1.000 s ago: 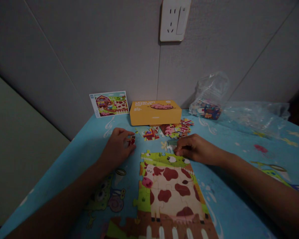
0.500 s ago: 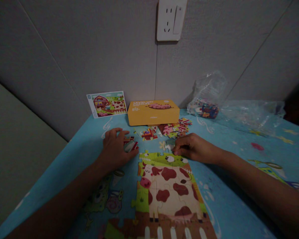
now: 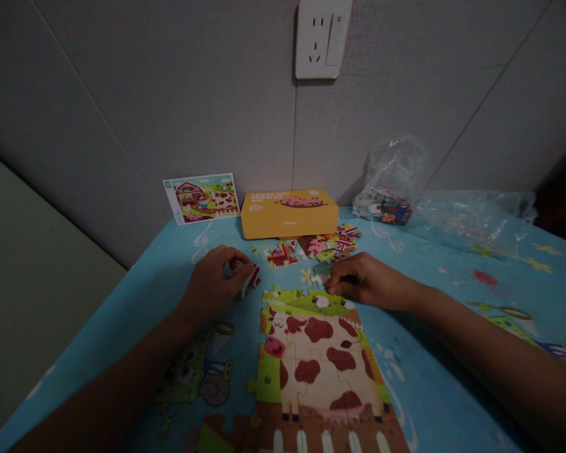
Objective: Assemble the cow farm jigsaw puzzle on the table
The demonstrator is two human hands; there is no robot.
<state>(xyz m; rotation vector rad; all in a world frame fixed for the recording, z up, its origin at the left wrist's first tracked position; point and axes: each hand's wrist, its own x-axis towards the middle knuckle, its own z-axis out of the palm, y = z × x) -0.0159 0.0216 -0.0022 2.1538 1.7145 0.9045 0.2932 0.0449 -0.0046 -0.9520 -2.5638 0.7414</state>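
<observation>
Piece-fitting seems the step in hand, at the far edge of the partly joined cow jigsaw [image 3: 318, 371], which lies flat on the blue-covered desk [image 3: 434, 402]. The right hand [image 3: 356, 277] pinches a pale piece [image 3: 319, 275] just beyond that edge; the left hand [image 3: 217, 277] grips a red-striped piece [image 3: 251, 281], perhaps more than one. The next move calls for matching the pale piece's outline to that edge before any pressing down.

It looks like a home, with a blue cartoon cloth [image 3: 429, 258] under the cow puzzle [image 3: 318, 352] and a puzzle box [image 3: 290, 219] behind it.
</observation>
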